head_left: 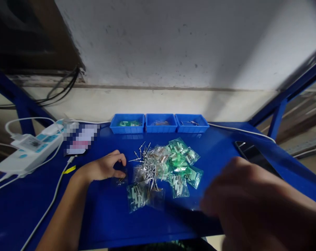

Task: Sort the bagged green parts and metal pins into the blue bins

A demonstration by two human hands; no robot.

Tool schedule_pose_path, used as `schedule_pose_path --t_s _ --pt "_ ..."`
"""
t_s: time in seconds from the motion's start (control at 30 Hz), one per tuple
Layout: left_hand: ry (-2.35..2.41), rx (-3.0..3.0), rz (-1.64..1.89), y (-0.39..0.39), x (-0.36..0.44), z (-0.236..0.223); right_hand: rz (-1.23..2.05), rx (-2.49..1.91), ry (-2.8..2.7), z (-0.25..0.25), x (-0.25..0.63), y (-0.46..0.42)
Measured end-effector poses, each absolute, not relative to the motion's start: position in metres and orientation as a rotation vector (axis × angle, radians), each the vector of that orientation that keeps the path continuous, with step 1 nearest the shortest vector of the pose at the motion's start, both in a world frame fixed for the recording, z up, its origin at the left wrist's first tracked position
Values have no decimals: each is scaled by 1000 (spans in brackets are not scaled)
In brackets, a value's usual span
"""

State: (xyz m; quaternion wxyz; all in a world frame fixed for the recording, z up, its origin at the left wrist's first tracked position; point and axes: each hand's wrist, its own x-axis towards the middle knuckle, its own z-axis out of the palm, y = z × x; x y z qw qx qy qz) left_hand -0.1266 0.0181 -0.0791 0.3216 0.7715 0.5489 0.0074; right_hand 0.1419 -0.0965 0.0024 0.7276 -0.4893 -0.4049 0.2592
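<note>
My left hand (105,168) rests on the blue table (108,216), fingers curled in a pinch on a small clear bag (120,180) with a few metal pins in it. Just right of it lies a pile of small plastic bags (173,167) holding green and white parts, with loose metal pins (147,164) heaped on them. My right hand (241,195) hovers close to the camera at the lower right, smeared by motion, so its fingers do not show clearly.
Three blue trays stand in a row at the back: left (127,123), middle (160,122), right (191,123). A white power strip (29,150) with cables lies at the left. A dark phone (253,155) lies at the right. A white wall rises behind.
</note>
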Motion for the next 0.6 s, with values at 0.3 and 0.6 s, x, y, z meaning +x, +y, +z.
schedule_pose_path --t_s 0.3,0.6 --pt "1682 1989 157 29 -128 -89 380 -1021 -1684 -59 145 -8" --pt "1748 2006 183 26 -129 -83 606 -1027 -1733 -82 139 -15"
